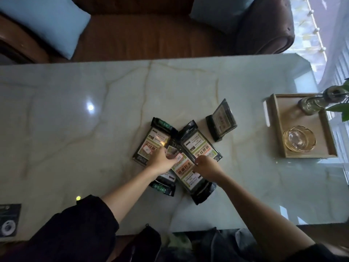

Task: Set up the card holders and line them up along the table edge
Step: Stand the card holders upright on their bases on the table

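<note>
Several black card holders with green and orange printed cards lie flat in an overlapping pile mid-table. One lies at the left (151,142), one at the right (200,144), one in the middle (187,173) and one underneath near me (162,188). A further card holder (221,121) stands upright to the right of the pile. My left hand (160,159) rests fingers-down on the left and middle holders. My right hand (205,164) pinches the near edge of the right holder, where it overlaps the middle one.
The marble table (94,138) reaches a window edge at the right. A wooden tray (283,144) there holds a glass bowl (299,140) and a vase with a plant (309,104). A dark card (9,220) lies at the near left. A brown sofa (151,35) stands beyond.
</note>
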A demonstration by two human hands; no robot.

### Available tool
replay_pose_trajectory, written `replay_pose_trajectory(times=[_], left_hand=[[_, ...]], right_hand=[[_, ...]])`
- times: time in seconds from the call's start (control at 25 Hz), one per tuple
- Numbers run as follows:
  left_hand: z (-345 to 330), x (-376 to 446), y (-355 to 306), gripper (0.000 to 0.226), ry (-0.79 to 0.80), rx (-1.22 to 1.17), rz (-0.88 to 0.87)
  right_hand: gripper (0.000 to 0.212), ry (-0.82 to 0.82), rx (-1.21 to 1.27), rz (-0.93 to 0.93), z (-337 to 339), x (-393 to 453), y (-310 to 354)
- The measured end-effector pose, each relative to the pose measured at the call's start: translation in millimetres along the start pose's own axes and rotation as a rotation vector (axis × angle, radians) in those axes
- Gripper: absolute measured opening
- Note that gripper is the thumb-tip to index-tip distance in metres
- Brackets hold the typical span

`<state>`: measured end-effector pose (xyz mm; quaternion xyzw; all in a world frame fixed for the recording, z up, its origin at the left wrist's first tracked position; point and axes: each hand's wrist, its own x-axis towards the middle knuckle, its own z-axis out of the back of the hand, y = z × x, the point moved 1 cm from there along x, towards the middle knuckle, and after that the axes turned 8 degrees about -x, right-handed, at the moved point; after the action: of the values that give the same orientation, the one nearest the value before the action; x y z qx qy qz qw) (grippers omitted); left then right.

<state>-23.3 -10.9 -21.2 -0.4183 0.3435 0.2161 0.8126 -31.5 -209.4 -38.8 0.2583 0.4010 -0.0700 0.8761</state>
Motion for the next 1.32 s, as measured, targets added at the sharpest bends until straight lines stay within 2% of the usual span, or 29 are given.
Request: replay_pose_trajectory(times=[0.08, 0.16, 0.28, 0.36, 0.48, 0.6, 0.72, 0.92, 1.16, 1.32], left_hand=[[-3.3, -2.4, 14.6, 0.038, 0.014, 0.009, 0.017], [-7.4, -1.0, 23.9, 0.038, -0.007, -0.005, 0.016], [-10.6, 4.7, 27.7, 0.033, -0.024, -0.104, 0.062], [-11.6, 11.3, 29.3, 0.038, 0.003, -0.231, 0.129], [-16.3, 11.4, 27.3, 0.018, 0.044, -0.294, 0.136], [-18.1, 8.0, 23.6, 0.015, 0.015, -0.238, 0.076], [-14.3, 0.0, 9.2, 0.018, 0.087, -0.315, 0.014], [-21.5, -23.7, -52.8, 0.020, 0.205, -0.335, -0.232], [-57.5, -39.4, -108.1, 0.019, 0.288, -0.260, -0.429], [-82.8, -51.8, -123.3, 0.016, 0.334, -0.187, -0.534]], right_hand=[[0.021, -0.036, -0.074, 0.008, -10.8, 0.3, -0.9], [0.026, -0.069, -0.104, -0.006, -18.3, 1.7, -3.8], [0.033, -0.103, 0.017, -0.069, -24.7, 3.3, -4.2], [0.037, -0.113, 0.112, -0.104, -26.8, 1.9, -2.3], [0.026, -0.117, 0.136, -0.100, -28.6, -4.0, -2.8], [0.006, -0.090, 0.171, -0.092, -24.9, -15.2, -11.6], [0.007, -0.099, 0.285, -0.056, -9.3, -32.0, -26.3], [0.015, -0.263, 0.403, -0.039, 30.5, -62.5, -53.6], [0.024, -0.506, 0.378, -0.070, 59.7, -91.7, -96.0], [0.016, -0.648, 0.435, -0.098, 59.2, -103.4, -115.5]])
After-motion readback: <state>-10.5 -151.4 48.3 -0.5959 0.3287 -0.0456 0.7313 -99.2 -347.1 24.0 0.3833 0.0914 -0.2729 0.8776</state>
